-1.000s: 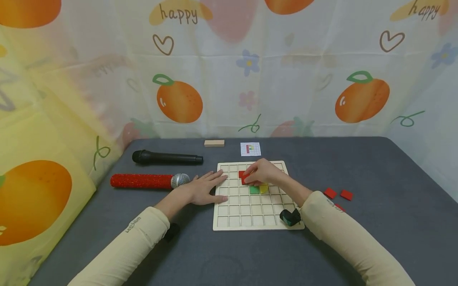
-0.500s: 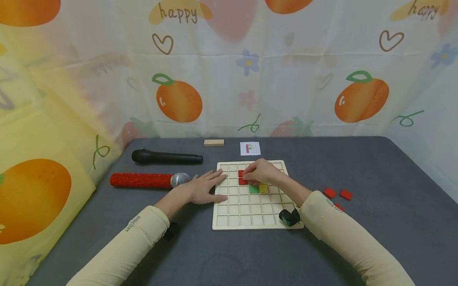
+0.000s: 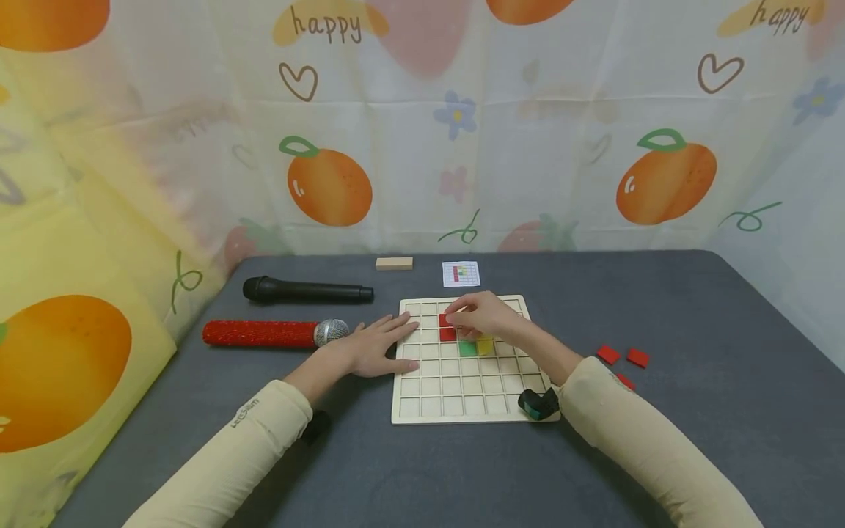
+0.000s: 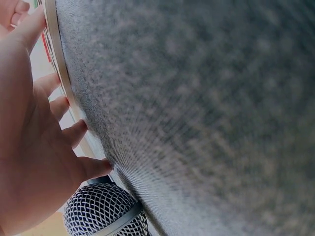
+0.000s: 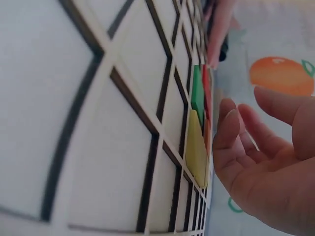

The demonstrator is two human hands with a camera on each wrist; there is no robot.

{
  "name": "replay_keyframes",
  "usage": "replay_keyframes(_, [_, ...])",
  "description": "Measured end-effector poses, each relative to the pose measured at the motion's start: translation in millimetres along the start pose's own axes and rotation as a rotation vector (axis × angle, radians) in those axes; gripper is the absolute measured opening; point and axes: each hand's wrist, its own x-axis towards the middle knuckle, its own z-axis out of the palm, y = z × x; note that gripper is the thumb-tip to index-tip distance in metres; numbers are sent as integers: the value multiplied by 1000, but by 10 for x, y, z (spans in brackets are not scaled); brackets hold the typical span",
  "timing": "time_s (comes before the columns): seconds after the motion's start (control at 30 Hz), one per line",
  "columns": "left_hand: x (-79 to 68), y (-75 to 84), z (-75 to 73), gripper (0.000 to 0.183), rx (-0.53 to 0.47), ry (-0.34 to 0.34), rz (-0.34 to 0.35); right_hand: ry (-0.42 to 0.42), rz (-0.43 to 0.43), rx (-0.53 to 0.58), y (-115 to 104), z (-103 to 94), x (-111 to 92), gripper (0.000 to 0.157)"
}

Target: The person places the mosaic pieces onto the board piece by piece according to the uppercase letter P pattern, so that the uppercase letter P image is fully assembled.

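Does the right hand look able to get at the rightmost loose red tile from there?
Probably yes: the right hand seems to hold nothing, and nothing covers the rightmost loose red tile. The hand would likely have to draw back from over the board, since the tile lies beside the right sleeve.

The grid board (image 3: 455, 389) sits on the desk (image 3: 726, 440), the left hand (image 3: 379, 348) across its left edge, the right hand (image 3: 487, 319) above tiles (image 3: 468, 348) set in its cells; how many it covers, I can't quite see from here. Loose tiles (image 3: 609, 355) lie right of the board. To the left lies the front microphone (image 3: 264, 334), the rear microphone (image 3: 304, 291) behind it. Behind the board lies a card (image 3: 461, 274), a block (image 3: 394, 263) to its left, a cloth (image 3: 561, 161) hanging behind the desk
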Motion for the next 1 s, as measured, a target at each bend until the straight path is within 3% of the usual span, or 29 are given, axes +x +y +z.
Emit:
replay_keyframes(0.2, [-7, 18, -12, 83, -5, -3, 6, -21, -35, 197, 117, -224, -121, 41])
replay_keyframes(0.4, [-22, 18, -23, 83, -5, 7, 8, 8, -117, 300, 238, -447, -270, 49])
replay_keyframes(0.53, [-22, 2, -19, 84, -1, 9, 11, 54, -160, 334, 311, -576, -377, 52])
replay_keyframes(0.7, [-16, -4, -19, 83, -5, 4, 15, 112, -153, 341, 412, -746, -519, 54])
replay_keyframes(1.0, [-18, 6, -33, 83, -15, -5, 8, 116, -190, 337, 682, -1057, -764, 61])
